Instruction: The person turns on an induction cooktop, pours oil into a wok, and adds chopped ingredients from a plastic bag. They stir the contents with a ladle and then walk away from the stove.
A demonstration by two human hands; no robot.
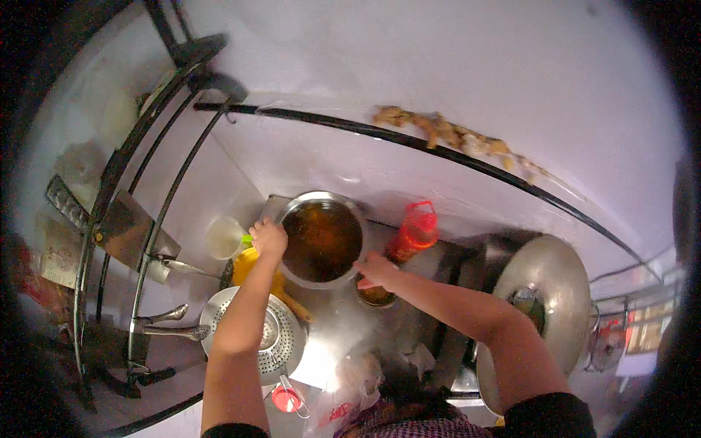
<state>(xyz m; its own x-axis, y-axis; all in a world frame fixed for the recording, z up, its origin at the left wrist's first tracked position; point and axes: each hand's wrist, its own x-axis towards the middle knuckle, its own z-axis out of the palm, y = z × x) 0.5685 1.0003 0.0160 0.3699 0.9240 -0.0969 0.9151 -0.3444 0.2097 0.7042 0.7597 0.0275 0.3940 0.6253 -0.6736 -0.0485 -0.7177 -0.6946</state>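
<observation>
A round metal pot (322, 241) filled with dark brown liquid stands at the back of a steel worktop (339, 317). My left hand (268, 238) grips its left rim. On the lower right side of the rim is my right hand (378, 271), its fingers against the pot. Beneath my right hand sits a small round container (377, 295), partly hidden. Under my left forearm lie a yellow bowl (246, 265) and a perforated metal colander (290, 339) with a small strainer (269, 331) in it.
A red plastic container (416, 232) stands right of the pot. A large metal wok (553, 295) is at the right. Black rack bars (189, 159) with a cleaver (131, 230) rise at the left; another bar (328, 121) crosses the wall. A plastic bag (350, 383) lies near my body.
</observation>
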